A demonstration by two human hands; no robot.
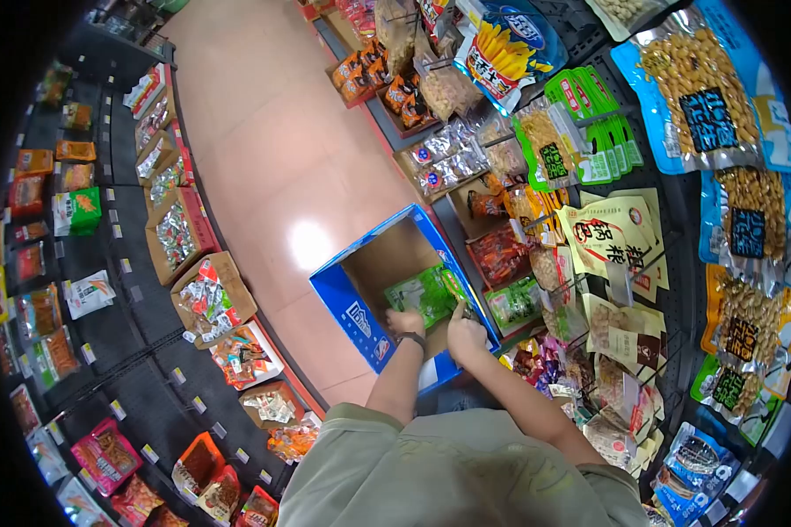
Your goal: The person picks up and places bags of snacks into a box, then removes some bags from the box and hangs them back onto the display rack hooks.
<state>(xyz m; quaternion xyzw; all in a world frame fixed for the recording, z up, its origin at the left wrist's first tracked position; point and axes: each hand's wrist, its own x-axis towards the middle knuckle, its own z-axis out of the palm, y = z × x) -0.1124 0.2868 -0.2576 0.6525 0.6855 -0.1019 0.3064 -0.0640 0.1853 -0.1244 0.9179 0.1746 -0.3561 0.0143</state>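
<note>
A blue cardboard box (pixel 350 314) stands before me, its inside brown, with green snack bags (pixel 426 294) lying in it. My left hand (pixel 404 323), a dark band at its wrist, reaches over the near side of the box. Its fingers are closed at the left edge of a green bag. At the right end of the bags is my right hand (pixel 467 339), index finger pointing forward against the green wrapping and the other fingers curled. Part of the grip is hidden under the hands.
Hanging snack bags, such as peanuts (pixel 699 92) and cream-coloured packs (pixel 620 241), crowd the right rack. Below them sit open cartons of red packets (pixel 501 255). Along the left, dark shelves (pixel 141 338) carry bags and cartons. A tiled aisle floor (pixel 272 132) runs between.
</note>
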